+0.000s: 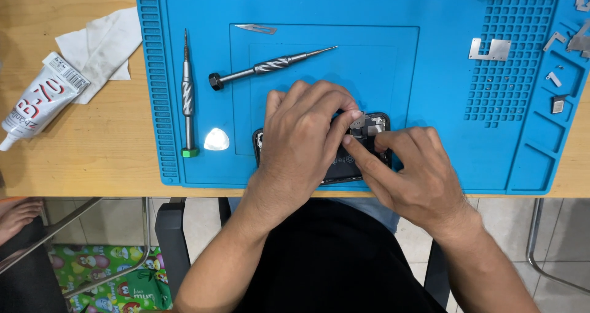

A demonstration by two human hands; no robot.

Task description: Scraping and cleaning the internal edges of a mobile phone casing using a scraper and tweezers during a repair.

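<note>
Mostly hidden beneath both hands, the opened black phone with exposed metal parts [369, 129] lay at the near edge of the blue silicone work mat [430, 73]. The left hand [304, 144] curled over its left half, fingertips pressing its upper edge, while the right hand [418, 175] pinched at something too small to make out. Two slim grey screwdrivers [187, 95] and a white triangular pick [216, 140] lay just beside, to the left.

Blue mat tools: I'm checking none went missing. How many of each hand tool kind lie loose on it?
Screwdrivers: 2 (green-capped, black-capped)
White triangular pick: 1
Tweezers: 1
Total: 4
</note>
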